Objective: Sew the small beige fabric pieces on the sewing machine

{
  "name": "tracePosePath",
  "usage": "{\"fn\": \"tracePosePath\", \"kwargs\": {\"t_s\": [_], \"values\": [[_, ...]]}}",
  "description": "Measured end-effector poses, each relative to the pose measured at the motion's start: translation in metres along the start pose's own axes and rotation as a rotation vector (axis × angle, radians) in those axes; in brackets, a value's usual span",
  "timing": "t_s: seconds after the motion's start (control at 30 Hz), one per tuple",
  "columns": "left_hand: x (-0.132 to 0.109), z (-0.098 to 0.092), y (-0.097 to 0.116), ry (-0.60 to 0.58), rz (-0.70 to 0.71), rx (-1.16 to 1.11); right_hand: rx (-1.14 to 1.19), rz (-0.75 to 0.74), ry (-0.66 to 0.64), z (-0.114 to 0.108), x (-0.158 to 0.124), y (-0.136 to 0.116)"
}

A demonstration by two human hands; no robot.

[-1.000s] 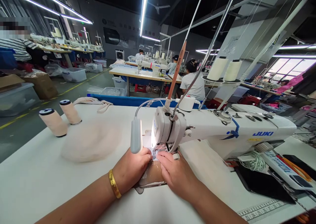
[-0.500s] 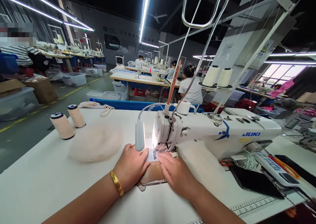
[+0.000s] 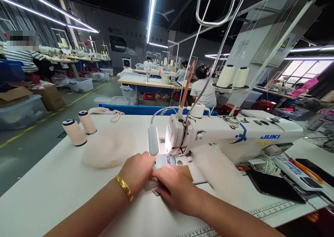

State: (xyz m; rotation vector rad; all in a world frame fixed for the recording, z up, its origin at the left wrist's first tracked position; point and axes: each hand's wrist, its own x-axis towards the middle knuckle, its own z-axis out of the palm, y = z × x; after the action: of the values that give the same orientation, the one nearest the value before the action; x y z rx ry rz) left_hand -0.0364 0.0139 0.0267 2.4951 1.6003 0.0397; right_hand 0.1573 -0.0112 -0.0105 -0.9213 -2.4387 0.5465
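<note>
My left hand point(image 3: 137, 172), with a gold bracelet at the wrist, is closed just in front of the sewing machine point(image 3: 214, 136). Against its fingertips, my right hand point(image 3: 177, 188) pinches with bent fingers. A bit of thin pale fabric point(image 3: 150, 186) shows between and below the two hands; most of it is hidden by them. Behind the fingers, the metal plate point(image 3: 159, 160) under the needle area is lit by a small lamp point(image 3: 153, 140). Part of a brown patch point(image 3: 187, 171) on the machine bed shows beside my right hand.
Sheer beige fabric point(image 3: 109, 152) lies to the left, with two thread cones point(image 3: 74, 132) behind it. More pale fabric point(image 3: 221, 171) spreads right of the needle. A black phone point(image 3: 273, 186) and a coil of cord point(image 3: 264, 164) lie under the machine arm. Co-workers sit farther back.
My right hand has moved left and towards me, off the machine bed to my left fingertips. The metal plate by the needle is now more exposed. The view has shifted slightly.
</note>
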Motion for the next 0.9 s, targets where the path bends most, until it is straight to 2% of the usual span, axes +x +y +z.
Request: {"fn": "tracePosePath", "kwargs": {"t_s": [0.1,0.23,0.33,0.4,0.5,0.67,0.9], "values": [[-0.012,-0.001,-0.003,-0.048,-0.074,0.014,0.039,-0.043,-0.086,-0.011,-0.007,0.011],[-0.012,-0.003,0.003,-0.076,-0.022,-0.002,0.029,-0.031,-0.083,-0.018,-0.015,0.026],[0.0,0.005,0.011,0.009,0.077,-0.251,0.125,-0.072,-0.057,-0.016,-0.016,0.031],[0.007,0.013,0.011,0.043,0.096,-0.442,0.183,-0.083,-0.04,-0.017,-0.016,0.031],[0.013,0.021,0.007,0.019,0.054,-0.56,0.198,-0.051,-0.004,-0.024,-0.018,0.028],[0.008,0.021,0.008,0.03,-0.007,-0.704,0.28,0.028,0.046,-0.031,-0.019,0.026],[0.007,0.024,0.018,-0.028,-0.078,-0.842,0.305,0.159,0.14,-0.016,-0.02,0.026]]}}
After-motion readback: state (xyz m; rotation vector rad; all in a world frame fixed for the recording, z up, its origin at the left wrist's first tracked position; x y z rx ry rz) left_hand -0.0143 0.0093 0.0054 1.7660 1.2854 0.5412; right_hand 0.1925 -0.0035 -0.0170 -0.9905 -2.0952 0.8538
